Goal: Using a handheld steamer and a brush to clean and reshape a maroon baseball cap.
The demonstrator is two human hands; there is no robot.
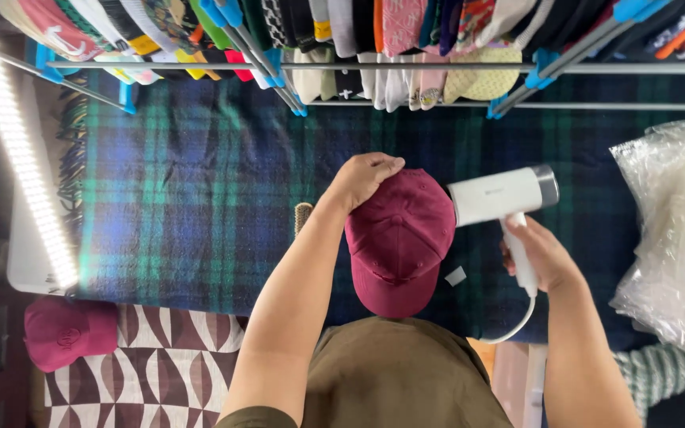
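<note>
A maroon baseball cap (pixel 398 242) sits in the middle of the view over a blue and green plaid blanket (pixel 200 198), its brim toward me. My left hand (pixel 365 176) grips the top of the cap's crown. My right hand (pixel 537 254) holds the handle of a white handheld garment steamer (pixel 501 194), whose nozzle points left and touches the cap's right side. A white cord runs down from the handle.
A rack (pixel 406 67) of many hanging caps runs along the top. A lit LED strip (pixel 21 158) lies at left. A second maroon cap (pixel 69 331) rests at lower left on a patterned cloth. Clear plastic bags (pixel 675 230) lie at right. A small brush (pixel 303 215) lies beside my left forearm.
</note>
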